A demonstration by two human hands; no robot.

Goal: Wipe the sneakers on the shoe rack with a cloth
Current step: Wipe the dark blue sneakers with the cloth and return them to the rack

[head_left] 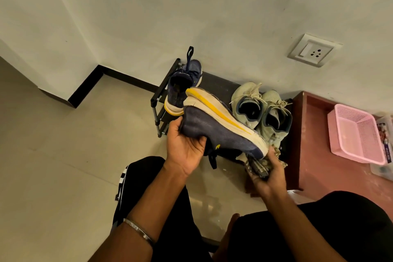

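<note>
Pale glossy floor tiles (63, 155) meet an off-white wall (191, 17) with a black skirting strip (119, 77), and the wall steps out at the left, leaving wide bare floor on that side. Against the wall stands a low black metal-framed shoe rack (158, 100). On its top shelf one navy mesh sneaker with a yellow-striped white sole (180, 83) sits at the left end, heel toward the camera, and a pair of pale green lace-up sneakers (261, 110) sits at the right end, touching each other.

The left hand (185, 144) grips the matching navy sneaker (217, 125) by its heel, thumb on the mesh side, holding it tilted in the air in front of the rack with the sole facing up and away. The right hand (268, 173) is curled round a crumpled patterned cloth (260, 166) just under the sneaker's toe, touching it.

Right of the rack, close beside it, a reddish-brown ledge (314, 144) carries a pink plastic mesh basket (359, 138). A white wall socket (313, 50) sits above. Dark-trousered knees fill the lower edge.
</note>
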